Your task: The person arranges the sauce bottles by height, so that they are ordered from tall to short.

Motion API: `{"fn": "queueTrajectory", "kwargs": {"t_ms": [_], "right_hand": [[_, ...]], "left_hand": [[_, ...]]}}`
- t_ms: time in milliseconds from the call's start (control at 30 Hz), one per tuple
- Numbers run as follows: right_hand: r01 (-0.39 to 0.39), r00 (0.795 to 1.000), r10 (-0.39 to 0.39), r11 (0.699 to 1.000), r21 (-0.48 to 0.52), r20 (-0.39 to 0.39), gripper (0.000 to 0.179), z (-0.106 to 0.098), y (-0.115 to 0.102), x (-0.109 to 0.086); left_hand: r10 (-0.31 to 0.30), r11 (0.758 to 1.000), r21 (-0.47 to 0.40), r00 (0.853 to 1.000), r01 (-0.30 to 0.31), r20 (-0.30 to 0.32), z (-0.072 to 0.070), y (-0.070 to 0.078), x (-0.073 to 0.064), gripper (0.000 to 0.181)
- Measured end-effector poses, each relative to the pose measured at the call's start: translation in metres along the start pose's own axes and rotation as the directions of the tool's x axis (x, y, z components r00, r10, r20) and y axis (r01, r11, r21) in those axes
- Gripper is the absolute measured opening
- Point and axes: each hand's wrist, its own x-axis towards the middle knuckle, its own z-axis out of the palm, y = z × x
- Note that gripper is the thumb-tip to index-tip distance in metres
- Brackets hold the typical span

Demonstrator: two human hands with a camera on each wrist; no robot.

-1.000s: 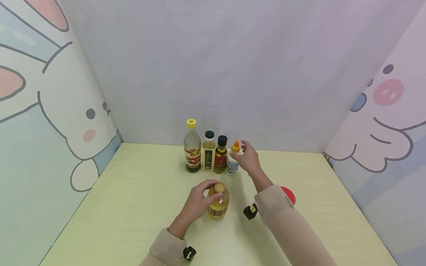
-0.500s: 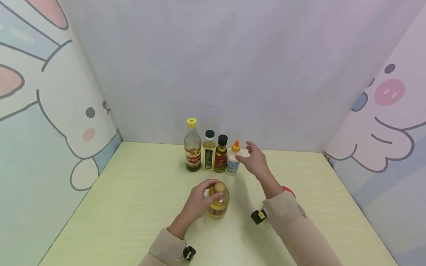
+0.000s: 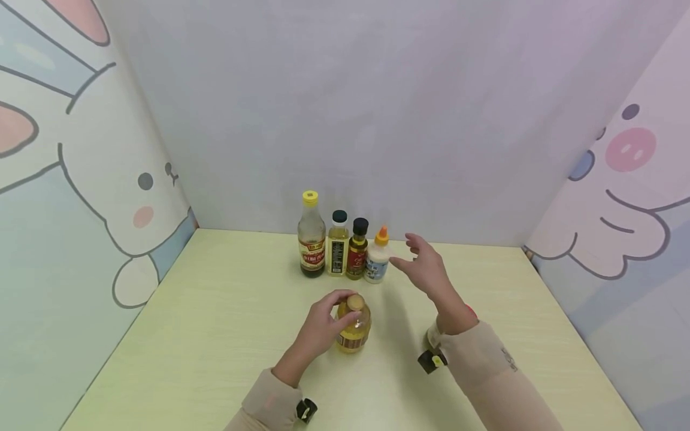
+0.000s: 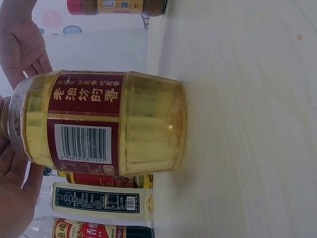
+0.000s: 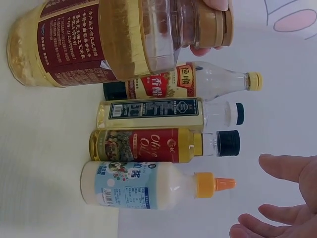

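Observation:
My left hand holds a squat bottle of yellow oil by its neck and cap, thumb on one side and fingers on the other. The bottle stands upright on the table, its dark red label and barcode facing the left wrist view. My right hand hovers just right of a white squeeze bottle with an orange nozzle, fingers spread and apart from it. Left of that stand an olive oil bottle with a black cap, a clear bottle of pale oil, and a yellow-capped vinegar bottle, all in a row.
A red-capped jar with brown contents stands on the right side, mostly behind my right sleeve in the head view. The pale wooden table meets a plain back wall; cartoon-printed walls flank it.
My right hand has drawn away from the squeeze bottle, moving right and slightly toward me. The squeeze bottle stays at the row's end. My left hand and the oil bottle have held still.

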Motion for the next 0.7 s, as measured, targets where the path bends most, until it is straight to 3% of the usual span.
{"fn": "queueTrajectory", "kwargs": {"t_ms": [700], "right_hand": [[0.032,0.998,-0.028,0.997,-0.063,0.063,0.065,-0.026,0.017,-0.032]], "left_hand": [[-0.019,1.0,-0.002,1.0,0.019,0.003,0.0,0.0,0.0,0.044]]}}
